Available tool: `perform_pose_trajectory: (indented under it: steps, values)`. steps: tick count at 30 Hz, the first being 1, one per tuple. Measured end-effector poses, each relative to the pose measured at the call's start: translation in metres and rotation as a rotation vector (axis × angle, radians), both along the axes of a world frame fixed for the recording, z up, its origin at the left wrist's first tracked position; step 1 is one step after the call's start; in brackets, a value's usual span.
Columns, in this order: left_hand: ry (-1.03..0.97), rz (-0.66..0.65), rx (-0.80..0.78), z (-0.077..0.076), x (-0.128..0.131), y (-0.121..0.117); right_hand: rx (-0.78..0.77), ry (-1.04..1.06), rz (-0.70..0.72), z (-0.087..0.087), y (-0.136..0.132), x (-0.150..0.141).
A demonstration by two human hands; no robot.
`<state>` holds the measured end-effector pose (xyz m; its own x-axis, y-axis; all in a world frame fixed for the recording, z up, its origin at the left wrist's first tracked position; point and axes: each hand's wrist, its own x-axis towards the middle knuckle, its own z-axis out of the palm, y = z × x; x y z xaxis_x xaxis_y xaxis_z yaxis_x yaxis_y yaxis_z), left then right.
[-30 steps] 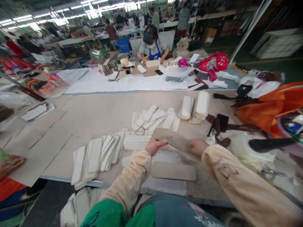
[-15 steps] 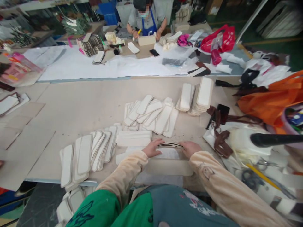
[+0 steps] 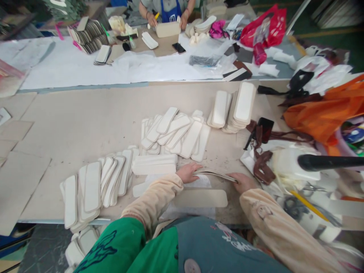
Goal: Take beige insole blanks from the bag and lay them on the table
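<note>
Between my two hands is a thin stack of long rounded strips (image 3: 214,173), seen edge-on and slightly bowed, its right end lower than its left. My left hand (image 3: 189,173) is closed on the left end, and my right hand (image 3: 241,182) grips the right end. Below them on the table lies a single beige rounded strip (image 3: 200,198), partly over a white sheet (image 3: 187,213). Just left of my left hand sits a neat pile of white strips (image 3: 155,164).
Loose white strips (image 3: 176,132) lie heaped beyond my hands, with taller stacks (image 3: 244,106) behind at right. More strips (image 3: 92,185) fan out at left. Scissors (image 3: 294,206), an orange bag (image 3: 327,110) and a black-handled tool (image 3: 327,163) crowd the right. A co-worker (image 3: 167,11) sits opposite.
The held stack has tilted, its right end dropping, and its flat side shows more now. My right hand has moved right and slightly down. The whole view has shifted a little.
</note>
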<state>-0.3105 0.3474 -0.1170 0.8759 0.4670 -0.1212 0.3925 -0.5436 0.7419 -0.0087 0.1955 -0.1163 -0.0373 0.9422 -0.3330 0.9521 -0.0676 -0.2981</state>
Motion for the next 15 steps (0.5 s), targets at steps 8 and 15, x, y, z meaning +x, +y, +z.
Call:
perform_pose_trajectory:
  steps: [8, 15]
  values:
    - [-0.057, -0.086, 0.026, 0.000, -0.040, -0.004, 0.045, 0.066, 0.091, 0.024, 0.007, -0.018]
    - [-0.065, -0.093, -0.043, -0.005, -0.051, -0.022, -0.007, 0.024, -0.116, 0.000, -0.044, 0.025]
